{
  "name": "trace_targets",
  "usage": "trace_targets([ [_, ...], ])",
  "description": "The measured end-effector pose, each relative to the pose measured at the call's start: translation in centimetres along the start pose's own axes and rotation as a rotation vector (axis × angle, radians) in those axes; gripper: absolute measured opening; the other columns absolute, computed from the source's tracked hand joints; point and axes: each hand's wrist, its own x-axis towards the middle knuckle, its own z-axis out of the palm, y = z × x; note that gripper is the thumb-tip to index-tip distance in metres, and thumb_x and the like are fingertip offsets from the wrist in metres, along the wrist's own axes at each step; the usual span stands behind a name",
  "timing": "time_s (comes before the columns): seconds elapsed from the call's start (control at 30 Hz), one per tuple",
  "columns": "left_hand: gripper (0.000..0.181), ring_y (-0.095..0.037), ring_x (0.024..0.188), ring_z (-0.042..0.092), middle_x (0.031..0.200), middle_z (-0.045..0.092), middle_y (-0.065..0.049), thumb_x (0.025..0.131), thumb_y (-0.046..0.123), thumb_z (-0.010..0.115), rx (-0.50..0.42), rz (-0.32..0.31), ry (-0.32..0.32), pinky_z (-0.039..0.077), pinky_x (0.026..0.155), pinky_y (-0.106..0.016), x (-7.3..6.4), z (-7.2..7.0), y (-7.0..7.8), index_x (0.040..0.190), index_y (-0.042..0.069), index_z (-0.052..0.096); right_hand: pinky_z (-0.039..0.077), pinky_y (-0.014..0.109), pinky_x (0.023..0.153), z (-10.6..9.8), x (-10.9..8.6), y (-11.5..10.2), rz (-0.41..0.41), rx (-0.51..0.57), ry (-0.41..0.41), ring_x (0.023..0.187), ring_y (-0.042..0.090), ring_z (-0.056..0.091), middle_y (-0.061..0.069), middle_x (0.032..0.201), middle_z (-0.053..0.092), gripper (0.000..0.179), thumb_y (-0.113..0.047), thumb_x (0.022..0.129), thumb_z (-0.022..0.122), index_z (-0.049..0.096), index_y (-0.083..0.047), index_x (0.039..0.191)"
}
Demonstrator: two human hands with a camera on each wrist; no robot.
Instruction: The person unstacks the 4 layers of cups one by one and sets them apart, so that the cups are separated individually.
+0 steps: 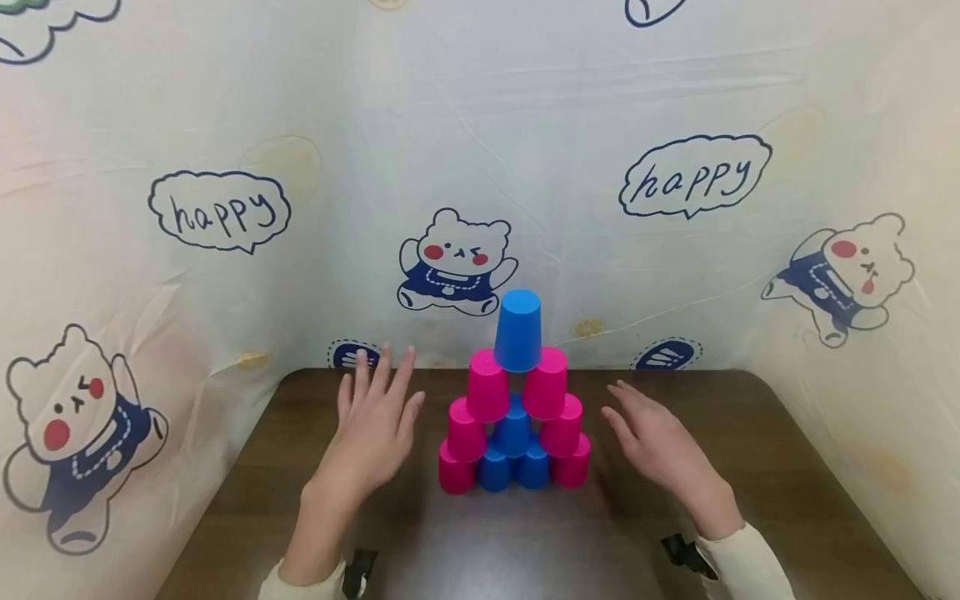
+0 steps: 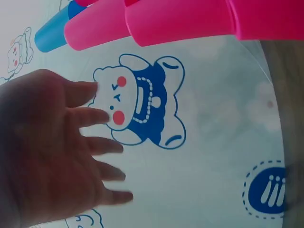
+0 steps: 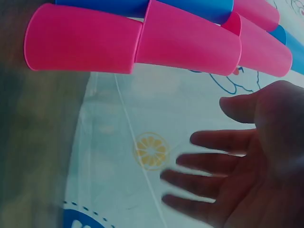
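Note:
A pyramid of upside-down cups stands near the middle of the table, one blue top cup (image 1: 518, 331) resting across two pink cups (image 1: 488, 385). Below these, a blue cup (image 1: 513, 430) sits between pink ones, and the bottom row has pink cups at its ends with blue cups (image 1: 494, 467) between. My left hand (image 1: 369, 429) is held left of the stack with fingers spread, holding nothing. On the other side, my right hand (image 1: 663, 442) has its fingers extended toward the stack, apart from it and with nothing in its grasp. Both wrist views show bare palms beside the pink cups (image 3: 190, 40).
The brown wooden table (image 1: 255, 500) extends on both sides of the stack. Behind and beside it hangs a pale curtain (image 1: 480, 125) printed with bears and speech bubbles. Dark straps (image 1: 360, 571) show at both sleeve cuffs.

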Motion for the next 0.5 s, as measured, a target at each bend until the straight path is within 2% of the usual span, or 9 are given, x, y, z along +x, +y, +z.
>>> trace_targets([
  [0.07,0.066,-0.046,0.162,0.002,0.175,0.016,-0.019,0.111,0.035,0.047,-0.066,0.053,0.044,0.003,0.126,-0.073,0.5,-0.2,0.5,0.169,0.015,0.022,0.053,0.061,0.105,0.3,0.0,0.3,-0.031,0.069,0.034,0.127,0.044,0.065,0.026,0.142,0.064,0.043,-0.021,0.106,0.064,0.06,0.002,0.142],
  [0.17,0.062,-0.04,0.161,0.021,0.173,0.029,-0.013,0.112,0.032,0.047,-0.171,0.127,0.109,0.017,0.128,-0.066,1.2,-0.6,1.4,0.168,0.013,0.027,0.059,0.055,0.097,0.8,0.0,0.8,-0.065,0.178,0.06,0.116,0.038,0.071,0.021,0.132,0.071,0.042,-0.013,0.102,0.069,0.061,0.0,0.14],
  [0.3,0.061,-0.031,0.158,0.034,0.171,0.035,-0.005,0.111,0.034,0.051,-0.324,0.179,0.165,0.034,0.124,-0.06,2.2,-0.9,2.6,0.167,0.018,0.031,0.059,0.055,0.097,1.5,-0.1,1.4,-0.086,0.307,0.049,0.119,0.038,0.069,0.02,0.135,0.069,0.048,-0.005,0.098,0.072,0.058,-0.001,0.143],
  [0.5,0.066,-0.024,0.151,0.045,0.165,0.044,0.002,0.104,0.043,0.064,-0.5,0.219,0.226,0.048,0.114,-0.056,3.7,-1.2,4.7,0.163,0.027,0.039,0.054,0.059,0.103,2.7,-0.4,2.3,-0.077,0.433,-0.012,0.128,0.042,0.063,0.021,0.142,0.063,0.061,0.008,0.091,0.071,0.052,-0.002,0.148],
])
